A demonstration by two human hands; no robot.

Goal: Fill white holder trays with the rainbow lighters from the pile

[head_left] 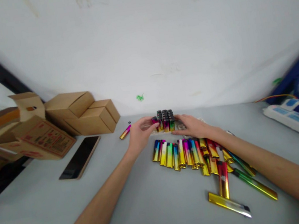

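Metallic, rainbow-coloured lighters with black tops stand upright in a tight block (pixel 167 118) near the wall. My left hand (pixel 141 134) is at the block's left side, its thumb and fingers closed on a pink-and-gold lighter (pixel 155 123). On the opposite side is my right hand (pixel 190 126), thumb and fingers apart, its tips at or very close to the right edge of the block. Closer to me, a row of lighters (pixel 170 154) lies flat, running into a jumbled pile (pixel 211 161) partly hidden by my right forearm. Something clear and crinkled shows beside my right fingers.
A single lighter (pixel 125 132) lies left of my left hand. Further left are a dark phone (pixel 80 158), closed cardboard boxes (pixel 90 118) and an open printed carton (pixel 46 138). A white power strip (pixel 297 123) runs along the right. The white wall (pixel 138 45) rises behind the grey table (pixel 141 201).
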